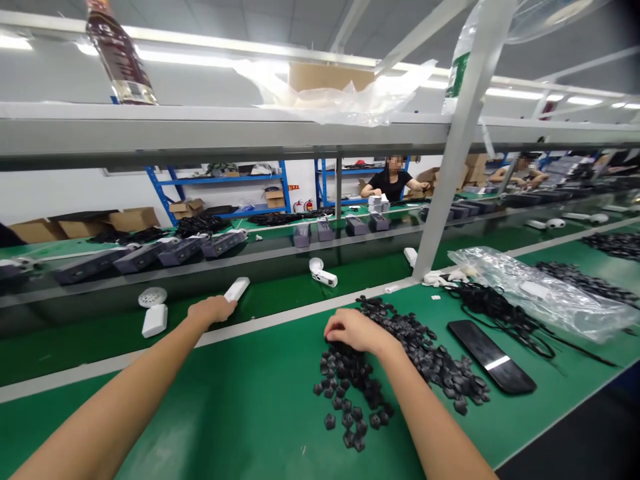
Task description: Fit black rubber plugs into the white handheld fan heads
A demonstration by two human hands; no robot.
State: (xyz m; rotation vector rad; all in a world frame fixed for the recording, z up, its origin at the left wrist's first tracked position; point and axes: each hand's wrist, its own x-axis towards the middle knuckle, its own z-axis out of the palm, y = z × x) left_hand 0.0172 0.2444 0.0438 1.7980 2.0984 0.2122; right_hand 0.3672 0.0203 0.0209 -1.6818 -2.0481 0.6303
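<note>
Left hand [213, 310] grips light, stiff white plastic bar [237, 289] by its end; right hand [353, 330] curled over small black plastic parts [425, 360], grasp unclear.

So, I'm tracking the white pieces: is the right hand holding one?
No, the right hand rests on the pile of black parts, while the left hand grips a white piece.

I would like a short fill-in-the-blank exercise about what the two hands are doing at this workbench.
1. The left hand grips one end of a ____ oblong part.
2. The right hand rests on a pile of small ____ pieces.
3. The flat slab lies to the ____ of that pile.

Missing words: white; black; right.
</note>
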